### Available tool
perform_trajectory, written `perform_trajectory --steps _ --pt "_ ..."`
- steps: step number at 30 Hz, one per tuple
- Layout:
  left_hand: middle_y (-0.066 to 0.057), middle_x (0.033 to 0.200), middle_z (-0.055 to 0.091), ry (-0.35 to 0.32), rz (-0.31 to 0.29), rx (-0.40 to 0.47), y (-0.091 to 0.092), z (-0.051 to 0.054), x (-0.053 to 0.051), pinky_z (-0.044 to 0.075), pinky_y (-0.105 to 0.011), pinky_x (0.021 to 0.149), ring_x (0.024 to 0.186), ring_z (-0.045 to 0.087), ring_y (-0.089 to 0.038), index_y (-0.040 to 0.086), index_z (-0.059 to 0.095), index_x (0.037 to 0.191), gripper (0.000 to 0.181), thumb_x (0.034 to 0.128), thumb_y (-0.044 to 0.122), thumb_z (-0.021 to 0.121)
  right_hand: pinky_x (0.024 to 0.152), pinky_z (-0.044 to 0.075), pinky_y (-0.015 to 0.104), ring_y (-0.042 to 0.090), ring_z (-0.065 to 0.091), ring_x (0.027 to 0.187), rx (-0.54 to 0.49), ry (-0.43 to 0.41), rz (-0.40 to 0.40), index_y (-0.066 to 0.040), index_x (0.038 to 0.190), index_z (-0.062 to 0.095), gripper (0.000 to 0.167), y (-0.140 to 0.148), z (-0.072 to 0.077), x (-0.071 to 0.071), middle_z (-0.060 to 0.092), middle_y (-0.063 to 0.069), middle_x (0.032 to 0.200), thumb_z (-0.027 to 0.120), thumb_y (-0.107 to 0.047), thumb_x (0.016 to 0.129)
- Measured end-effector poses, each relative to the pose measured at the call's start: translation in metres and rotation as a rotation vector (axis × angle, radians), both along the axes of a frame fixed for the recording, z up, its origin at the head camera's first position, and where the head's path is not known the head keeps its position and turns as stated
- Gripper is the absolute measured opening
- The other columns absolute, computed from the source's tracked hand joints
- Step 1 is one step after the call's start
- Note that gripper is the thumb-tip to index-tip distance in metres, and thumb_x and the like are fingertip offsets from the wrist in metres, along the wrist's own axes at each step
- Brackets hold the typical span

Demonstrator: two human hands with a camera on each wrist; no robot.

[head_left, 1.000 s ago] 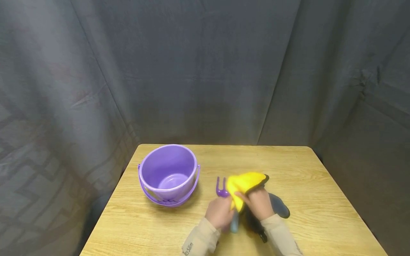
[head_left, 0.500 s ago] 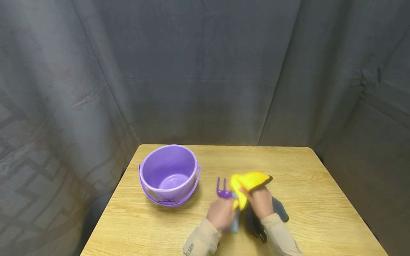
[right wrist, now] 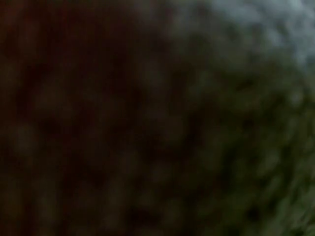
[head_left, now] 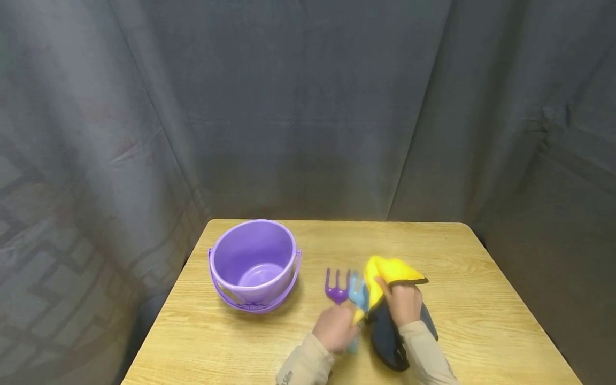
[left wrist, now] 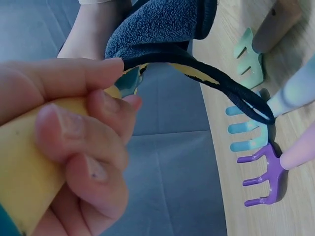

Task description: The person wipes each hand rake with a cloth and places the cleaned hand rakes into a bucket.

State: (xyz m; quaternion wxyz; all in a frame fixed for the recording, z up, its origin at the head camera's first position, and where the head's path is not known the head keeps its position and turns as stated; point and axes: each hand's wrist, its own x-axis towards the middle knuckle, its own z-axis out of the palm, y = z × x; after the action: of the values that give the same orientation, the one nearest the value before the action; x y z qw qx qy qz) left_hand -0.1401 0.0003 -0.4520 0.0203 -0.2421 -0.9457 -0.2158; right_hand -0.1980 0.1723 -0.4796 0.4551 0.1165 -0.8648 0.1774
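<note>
Standing near the table's [head_left: 481, 321] ten o'clock, the purple bucket [head_left: 255, 243] perhaps sits aside to leave room. The left hand [head_left: 335, 327] curls round a yellow handle [left wrist: 24, 142], seemingly to steady it, with a purple fork [head_left: 337, 293] at its twelve o'clock and a blue fork [head_left: 357, 295] at one. At two, a yellow-and-dark cloth [head_left: 394, 270] hides the fingers of the right hand [head_left: 404, 305], its thumb touching the fabric; I cannot tell whether they pinch.
</note>
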Motion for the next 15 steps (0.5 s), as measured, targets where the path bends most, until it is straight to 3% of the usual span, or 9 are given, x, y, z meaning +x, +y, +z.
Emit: perform_trajectory --steps 8,12,15 --pt "0.002 0.065 0.052 0.017 -0.003 -0.021 0.001 0.005 0.001 0.038 -0.017 0.046 0.051 0.047 -0.006 0.007 0.060 0.083 0.015 0.0780 0.021 0.065 0.028 0.015 0.026 0.013 0.019 0.029 -0.018 0.025 -0.065 -0.011 0.041 0.026 0.066 0.007 0.003 -0.002 0.022 0.000 0.036 0.029 -0.058 0.088" --pt "0.004 0.059 0.048 -0.046 0.003 0.003 0.000 0.005 0.004 0.035 -0.017 0.042 0.045 0.042 -0.005 0.005 0.059 0.091 0.018 0.0802 0.019 0.063 0.028 0.018 0.028 0.015 0.023 0.029 -0.077 -0.055 -0.109 -0.012 0.039 0.027 0.066 0.013 0.004 -0.001 0.022 -0.001 0.038 0.034 -0.058 0.086" --pt "0.005 0.056 0.045 -0.063 0.003 0.006 0.000 0.005 0.005 0.033 -0.017 0.040 0.042 0.039 -0.005 0.005 0.059 0.088 0.016 0.0797 0.018 0.062 0.029 0.021 0.032 0.017 0.027 0.030 -0.110 -0.126 -0.135 -0.010 0.039 0.030 0.065 0.016 0.004 0.002 0.024 0.000 0.039 0.041 -0.056 0.085"
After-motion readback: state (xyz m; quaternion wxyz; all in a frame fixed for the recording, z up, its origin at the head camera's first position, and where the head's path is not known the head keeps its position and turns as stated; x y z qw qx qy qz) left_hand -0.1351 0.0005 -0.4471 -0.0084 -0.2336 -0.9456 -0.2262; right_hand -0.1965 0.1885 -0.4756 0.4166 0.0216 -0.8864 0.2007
